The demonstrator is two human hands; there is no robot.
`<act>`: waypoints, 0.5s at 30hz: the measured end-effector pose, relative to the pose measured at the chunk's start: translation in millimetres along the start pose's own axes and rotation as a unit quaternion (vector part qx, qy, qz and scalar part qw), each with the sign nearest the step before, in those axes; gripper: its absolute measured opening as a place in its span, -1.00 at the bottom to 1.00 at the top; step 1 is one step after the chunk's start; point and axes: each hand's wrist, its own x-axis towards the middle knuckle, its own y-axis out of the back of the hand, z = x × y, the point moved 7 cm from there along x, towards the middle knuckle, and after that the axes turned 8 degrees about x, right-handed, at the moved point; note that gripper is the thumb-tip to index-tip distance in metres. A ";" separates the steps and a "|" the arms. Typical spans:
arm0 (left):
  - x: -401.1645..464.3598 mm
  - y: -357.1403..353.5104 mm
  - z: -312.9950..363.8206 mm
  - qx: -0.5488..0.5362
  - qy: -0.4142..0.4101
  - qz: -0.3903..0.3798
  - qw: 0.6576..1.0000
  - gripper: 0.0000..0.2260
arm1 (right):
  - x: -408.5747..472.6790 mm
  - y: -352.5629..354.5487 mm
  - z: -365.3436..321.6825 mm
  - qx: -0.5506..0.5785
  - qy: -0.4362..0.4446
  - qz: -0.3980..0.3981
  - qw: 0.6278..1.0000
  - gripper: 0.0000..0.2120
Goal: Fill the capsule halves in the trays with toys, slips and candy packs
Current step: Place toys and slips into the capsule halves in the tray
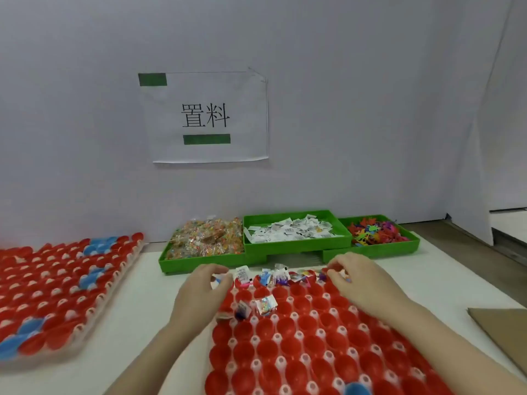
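A tray of red capsule halves [308,337] lies in front of me. Its far row holds slips, candy packs and toys [273,276]; a candy pack [265,305] and a small toy [241,309] sit in the second and third rows. My left hand [199,295] hovers over the tray's far left corner, its curled fingers pinching a small blue and white piece. My right hand [359,280] is at the far right corner, fingertips pinching a small item over a capsule half. Three green bins behind hold candy packs [205,238], paper slips [291,230] and colourful toys [376,230].
A second tray of red and blue capsule halves [57,286] lies at the left. Brown cardboard [502,332] lies at the right edge. A paper sign [205,118] hangs on the white wall behind the bins.
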 end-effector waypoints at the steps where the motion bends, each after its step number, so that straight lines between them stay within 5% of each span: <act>1: 12.9 0.2 -5.9 0.007 0.003 0.008 1.000 -0.85 | 11.8 -1.5 6.2 0.011 -0.007 0.002 1.000 -0.77; 8: 99.2 -13.7 -53.2 0.175 0.085 -0.005 0.981 -0.62 | 97.5 -3.3 42.0 0.020 -0.042 0.034 0.998 -0.73; 12: 121.2 -31.3 -58.8 0.307 0.096 -0.017 0.947 -0.60 | 143.5 -33.1 40.2 0.037 -0.057 -0.028 0.997 -0.63; 15: 122.6 -29.0 -52.7 0.299 0.079 0.061 0.949 -0.72 | 162.3 -62.2 43.9 0.010 -0.078 -0.095 0.992 -0.56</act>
